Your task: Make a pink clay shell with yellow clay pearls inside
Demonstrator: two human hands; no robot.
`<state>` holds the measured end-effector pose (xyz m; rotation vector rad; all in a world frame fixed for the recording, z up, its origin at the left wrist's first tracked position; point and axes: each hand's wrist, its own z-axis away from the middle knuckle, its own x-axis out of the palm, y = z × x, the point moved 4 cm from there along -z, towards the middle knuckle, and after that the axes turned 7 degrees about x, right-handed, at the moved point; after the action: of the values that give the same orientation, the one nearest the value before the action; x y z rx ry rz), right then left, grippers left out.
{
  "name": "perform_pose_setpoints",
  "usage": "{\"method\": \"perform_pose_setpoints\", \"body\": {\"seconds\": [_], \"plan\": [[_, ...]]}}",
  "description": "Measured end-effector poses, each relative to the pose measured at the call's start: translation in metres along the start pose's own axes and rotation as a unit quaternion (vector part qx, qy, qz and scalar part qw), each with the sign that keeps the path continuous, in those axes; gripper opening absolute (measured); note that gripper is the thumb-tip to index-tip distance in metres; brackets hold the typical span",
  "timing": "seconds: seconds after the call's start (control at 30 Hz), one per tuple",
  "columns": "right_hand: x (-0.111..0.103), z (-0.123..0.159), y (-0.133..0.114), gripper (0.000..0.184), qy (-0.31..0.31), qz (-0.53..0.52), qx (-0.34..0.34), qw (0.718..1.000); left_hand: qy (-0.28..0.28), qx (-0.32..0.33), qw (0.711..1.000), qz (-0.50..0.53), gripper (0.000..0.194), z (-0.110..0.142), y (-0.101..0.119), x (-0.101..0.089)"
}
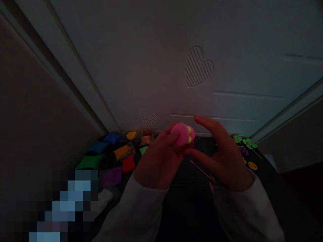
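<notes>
And here, at the centre of the view, a small pink piece is held up above the dark tabletop. A smooth, rounded pink face is presented on one side, bright even in this dim light. Along its right edge, yellow-green spots are seen, with a touch of orange set between them, and beyond these more pink is shown, so a layered look is given. What is made of its far side cannot be told from here.

Now the grip: by the left hand the piece is firmly taken, the thumb laid against the pink face, the fingers curled behind and below, closed just as far as the thickness allows. By the right hand nothing is grasped; thumb and fingers are spread wide, a broad gap left between them, and that gap is turned towards the pink piece. The right thumb tip is brought close to the left fingers; whether contact is made cannot be told.

Below, a thin pink stick is laid on the tabletop, and to the left coloured packets are clustered.
</notes>
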<state>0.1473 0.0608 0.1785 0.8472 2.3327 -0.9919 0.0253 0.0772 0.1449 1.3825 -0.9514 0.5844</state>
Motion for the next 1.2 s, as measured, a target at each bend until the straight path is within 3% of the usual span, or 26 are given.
{"method": "perform_pose_setpoints", "body": {"seconds": [0.13,0.27,0.37,0.63,1.0,1.2], "plan": [[0.001,-0.001,0.0,0.049,0.007,-0.002,0.011,1.0,0.009,-0.01,0.999,0.051,0.016,-0.003,-0.003,0.0],[0.008,0.0,-0.001,0.054,0.027,0.018,0.005,0.999,0.018,-0.016,0.997,0.075,0.017,-0.005,-0.009,0.002],[0.01,0.0,0.0,0.048,0.04,0.04,0.004,0.998,0.027,-0.007,0.997,0.075,0.015,-0.004,-0.011,0.002],[0.005,0.0,-0.002,0.038,0.026,0.064,-0.009,0.998,-0.017,0.036,0.999,-0.024,0.013,-0.005,-0.003,-0.001],[0.005,0.0,0.001,0.035,0.023,0.089,-0.007,0.996,0.02,0.027,0.997,-0.062,0.023,-0.005,-0.001,0.0],[0.006,0.001,0.001,0.043,0.015,0.079,-0.003,0.997,0.029,0.036,0.996,-0.072,0.026,-0.006,-0.001,-0.002]]}}
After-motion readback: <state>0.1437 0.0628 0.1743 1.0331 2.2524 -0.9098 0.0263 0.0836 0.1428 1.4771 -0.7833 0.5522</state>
